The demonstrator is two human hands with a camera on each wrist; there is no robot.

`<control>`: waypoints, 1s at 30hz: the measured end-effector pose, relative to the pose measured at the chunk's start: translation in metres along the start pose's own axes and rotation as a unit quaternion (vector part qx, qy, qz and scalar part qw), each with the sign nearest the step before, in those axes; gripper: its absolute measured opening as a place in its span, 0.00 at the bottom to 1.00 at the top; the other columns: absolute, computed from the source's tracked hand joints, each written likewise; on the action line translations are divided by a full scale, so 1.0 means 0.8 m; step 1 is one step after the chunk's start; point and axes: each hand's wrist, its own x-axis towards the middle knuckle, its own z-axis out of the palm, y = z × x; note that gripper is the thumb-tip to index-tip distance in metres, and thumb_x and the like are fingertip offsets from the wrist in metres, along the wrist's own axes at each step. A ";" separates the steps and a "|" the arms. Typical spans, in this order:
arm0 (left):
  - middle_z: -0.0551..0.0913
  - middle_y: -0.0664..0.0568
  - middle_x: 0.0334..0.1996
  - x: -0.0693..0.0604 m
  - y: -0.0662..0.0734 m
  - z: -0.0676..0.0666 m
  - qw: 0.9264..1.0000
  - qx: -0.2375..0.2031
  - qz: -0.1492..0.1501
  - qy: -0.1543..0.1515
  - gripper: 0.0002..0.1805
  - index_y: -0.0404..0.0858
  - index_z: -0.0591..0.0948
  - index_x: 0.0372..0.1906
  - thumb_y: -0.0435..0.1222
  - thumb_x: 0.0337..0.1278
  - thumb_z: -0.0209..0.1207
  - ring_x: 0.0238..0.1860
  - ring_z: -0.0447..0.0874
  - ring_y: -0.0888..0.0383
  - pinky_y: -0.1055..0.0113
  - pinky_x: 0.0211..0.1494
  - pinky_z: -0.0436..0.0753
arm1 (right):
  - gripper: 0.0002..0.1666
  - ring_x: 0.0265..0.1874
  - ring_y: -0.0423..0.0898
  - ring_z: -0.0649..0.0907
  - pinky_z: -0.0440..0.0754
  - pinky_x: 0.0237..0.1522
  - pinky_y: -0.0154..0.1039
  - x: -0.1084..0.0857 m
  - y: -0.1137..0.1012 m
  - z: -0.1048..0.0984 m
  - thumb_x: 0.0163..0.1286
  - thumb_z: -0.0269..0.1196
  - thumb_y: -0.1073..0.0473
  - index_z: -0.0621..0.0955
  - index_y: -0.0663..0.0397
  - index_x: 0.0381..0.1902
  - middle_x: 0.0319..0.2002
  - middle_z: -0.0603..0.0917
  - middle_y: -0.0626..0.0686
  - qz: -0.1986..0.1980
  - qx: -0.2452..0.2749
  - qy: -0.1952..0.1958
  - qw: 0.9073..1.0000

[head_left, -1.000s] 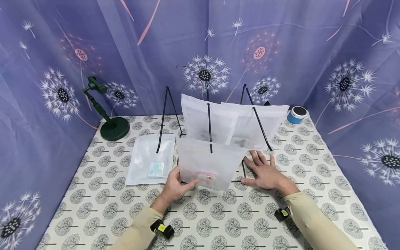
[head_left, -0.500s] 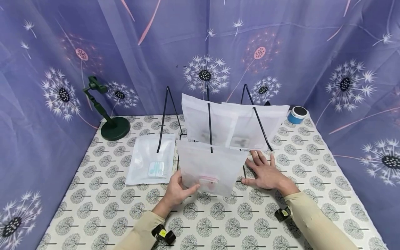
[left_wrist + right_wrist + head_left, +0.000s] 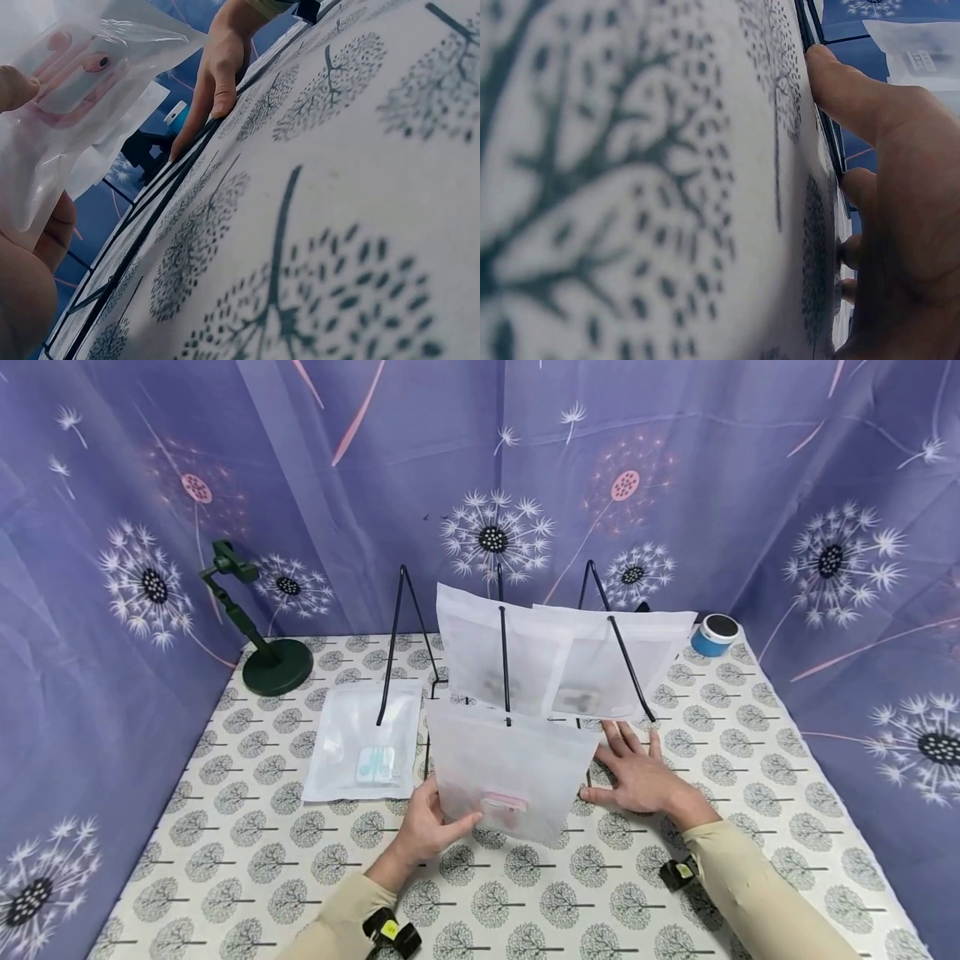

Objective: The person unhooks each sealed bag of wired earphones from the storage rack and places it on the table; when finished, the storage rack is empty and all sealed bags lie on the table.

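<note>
My left hand [image 3: 427,827] pinches the lower left edge of a translucent white zip pouch [image 3: 525,768]. Pink earphones [image 3: 82,64] in a clear case show through it in the left wrist view. The pouch's top edge is at the front tip of the middle prong of a black wire display rack [image 3: 504,652]. With fingers spread, my right hand [image 3: 637,777] rests on the rack's base wire and the cloth. Two more pouches, the middle one [image 3: 480,652] and the right one [image 3: 630,652], hang farther back on the prongs.
Left of the rack, a pouch [image 3: 337,735] with turquoise earphones lies flat beneath the left prong [image 3: 390,652]. A dark green stand [image 3: 277,667] is at the back left, a blue round speaker-like object [image 3: 714,637] at the back right. Patterned curtains enclose the table's back and sides.
My left hand has drawn the front pouch towards me and slightly down along the middle prong, so less of the prong shows in front of it. My right hand has stayed in place.
</note>
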 end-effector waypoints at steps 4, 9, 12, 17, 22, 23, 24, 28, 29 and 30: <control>0.80 0.53 0.51 -0.001 0.001 0.001 1.000 -0.016 0.008 -0.004 0.28 0.23 0.70 0.55 0.19 0.44 0.64 0.50 0.82 0.58 0.60 0.53 0.85 | 0.50 0.75 0.68 0.45 0.32 0.65 0.78 0.001 0.001 0.000 0.58 0.54 0.20 0.70 0.44 0.68 0.77 0.43 0.64 -0.001 0.003 0.000 1.000; 0.79 0.51 0.53 -0.003 0.002 0.002 0.999 -0.026 0.012 -0.016 0.30 0.24 0.69 0.58 0.18 0.45 0.63 0.52 0.81 0.57 0.59 0.55 0.84 | 0.57 0.75 0.68 0.44 0.32 0.65 0.78 0.002 0.003 -0.002 0.58 0.54 0.20 0.56 0.41 0.77 0.77 0.42 0.64 -0.005 -0.007 0.001 1.000; 0.78 0.49 0.54 -0.004 0.004 0.002 0.999 -0.025 0.006 -0.021 0.31 0.25 0.69 0.58 0.19 0.45 0.64 0.53 0.81 0.57 0.58 0.55 0.84 | 0.59 0.75 0.68 0.45 0.32 0.65 0.78 0.002 0.004 -0.003 0.57 0.55 0.20 0.52 0.39 0.78 0.77 0.41 0.64 -0.007 -0.012 0.002 1.000; 0.78 0.48 0.54 -0.006 0.007 0.002 0.999 -0.025 -0.004 -0.021 0.31 0.26 0.69 0.59 0.19 0.45 0.64 0.53 0.81 0.57 0.57 0.56 0.84 | 0.59 0.75 0.68 0.45 0.33 0.65 0.78 0.003 0.003 -0.004 0.56 0.55 0.20 0.53 0.40 0.78 0.78 0.41 0.63 -0.008 -0.010 0.002 1.000; 0.78 0.48 0.54 -0.008 0.009 0.003 1.000 -0.020 0.011 -0.017 0.31 0.26 0.69 0.59 0.19 0.46 0.63 0.53 0.82 0.56 0.57 0.56 0.84 | 0.58 0.75 0.68 0.45 0.34 0.65 0.78 0.002 0.002 -0.005 0.57 0.54 0.20 0.53 0.40 0.78 0.78 0.41 0.63 -0.011 -0.013 0.001 1.000; 0.78 0.47 0.54 -0.009 0.009 0.004 1.000 -0.020 0.015 -0.018 0.31 0.25 0.69 0.59 0.19 0.46 0.63 0.53 0.82 0.56 0.57 0.56 0.84 | 0.58 0.75 0.68 0.46 0.34 0.65 0.78 0.002 0.001 -0.005 0.57 0.54 0.20 0.53 0.40 0.78 0.78 0.41 0.64 -0.011 -0.014 0.001 1.000; 0.78 0.48 0.54 -0.010 0.010 0.004 0.999 -0.024 0.014 -0.017 0.31 0.25 0.69 0.59 0.19 0.46 0.63 0.53 0.82 0.56 0.58 0.57 0.83 | 0.59 0.75 0.68 0.46 0.34 0.65 0.79 0.002 0.001 -0.005 0.57 0.54 0.20 0.53 0.41 0.78 0.78 0.42 0.64 -0.011 -0.014 0.001 1.000; 0.78 0.49 0.55 -0.014 0.014 0.005 0.999 -0.034 0.016 -0.014 0.31 0.25 0.68 0.60 0.19 0.46 0.63 0.53 0.81 0.56 0.60 0.58 0.83 | 0.59 0.75 0.68 0.46 0.34 0.66 0.78 0.000 0.000 -0.004 0.58 0.54 0.21 0.53 0.43 0.78 0.77 0.42 0.64 -0.009 -0.014 0.001 1.000; 0.78 0.50 0.55 -0.016 0.014 0.005 0.999 -0.033 0.017 -0.012 0.31 0.25 0.68 0.60 0.19 0.46 0.63 0.53 0.81 0.57 0.60 0.58 0.83 | 0.59 0.75 0.69 0.46 0.34 0.65 0.79 0.000 0.000 -0.003 0.58 0.54 0.20 0.53 0.43 0.78 0.77 0.43 0.64 -0.010 -0.013 0.001 1.000; 0.78 0.51 0.55 -0.017 0.015 0.004 0.999 -0.031 0.019 -0.008 0.32 0.25 0.68 0.60 0.19 0.46 0.63 0.53 0.81 0.57 0.61 0.58 0.83 | 0.58 0.75 0.68 0.46 0.33 0.65 0.78 0.000 0.000 -0.003 0.58 0.53 0.20 0.53 0.43 0.78 0.77 0.42 0.64 -0.009 -0.012 0.001 1.000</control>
